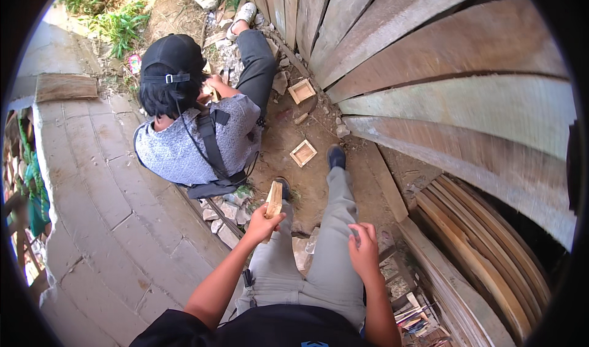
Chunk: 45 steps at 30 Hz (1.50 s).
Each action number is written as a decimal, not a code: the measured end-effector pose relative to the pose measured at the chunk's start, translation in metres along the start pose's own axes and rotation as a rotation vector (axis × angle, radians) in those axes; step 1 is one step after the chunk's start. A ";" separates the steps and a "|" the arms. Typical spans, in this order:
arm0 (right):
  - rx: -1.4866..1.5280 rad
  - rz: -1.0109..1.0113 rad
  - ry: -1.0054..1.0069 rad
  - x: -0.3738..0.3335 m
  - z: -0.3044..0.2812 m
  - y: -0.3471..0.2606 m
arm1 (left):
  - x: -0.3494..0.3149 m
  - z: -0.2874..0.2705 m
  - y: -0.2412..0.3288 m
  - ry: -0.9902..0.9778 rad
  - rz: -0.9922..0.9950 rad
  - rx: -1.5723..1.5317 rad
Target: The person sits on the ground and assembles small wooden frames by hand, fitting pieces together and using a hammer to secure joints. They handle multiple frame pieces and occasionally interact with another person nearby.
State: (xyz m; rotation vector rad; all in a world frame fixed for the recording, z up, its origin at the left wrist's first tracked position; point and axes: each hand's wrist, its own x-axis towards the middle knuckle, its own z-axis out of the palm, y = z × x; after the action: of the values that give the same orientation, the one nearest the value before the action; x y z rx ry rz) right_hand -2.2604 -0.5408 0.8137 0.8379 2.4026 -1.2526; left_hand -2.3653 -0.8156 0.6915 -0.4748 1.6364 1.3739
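Note:
My left hand [264,225] is closed around a small pale piece of wood [275,201], which points up and away over my left shoe. The wood's lower end is hidden by my fingers. Beside my right thigh hangs my right hand [364,249], its fingers loosely bent and a gap between thumb and forefinger; nothing shows in it. On the dirt beyond my feet lies a small open wooden frame or shallow box [303,153]. A second wooden frame [301,92] lies farther off, by the plank wall, with a short wood scrap [300,119] between them.
A co-worker [196,132] in a black cap sits ahead on the left, hands partly hidden. A plank wall [442,59] rises on the right, above stacked boards [478,249]. Broken stones [228,212] edge the paved slab [116,206] at left.

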 end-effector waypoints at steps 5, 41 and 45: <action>0.117 -0.178 -0.091 0.118 0.040 0.039 | 0.017 0.008 0.006 0.143 -0.048 -0.102; 0.645 0.115 -0.714 0.551 0.264 -0.100 | 0.105 0.098 -0.048 0.400 -0.201 -0.398; 0.680 0.146 -0.668 0.548 0.270 -0.095 | 0.105 0.096 -0.047 0.390 -0.222 -0.402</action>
State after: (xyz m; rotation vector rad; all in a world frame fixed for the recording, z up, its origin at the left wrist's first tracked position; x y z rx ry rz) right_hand -2.7488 -0.6098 0.4405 0.5907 1.3796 -1.9362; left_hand -2.3444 -0.7144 0.5827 -1.1870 1.5440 1.5072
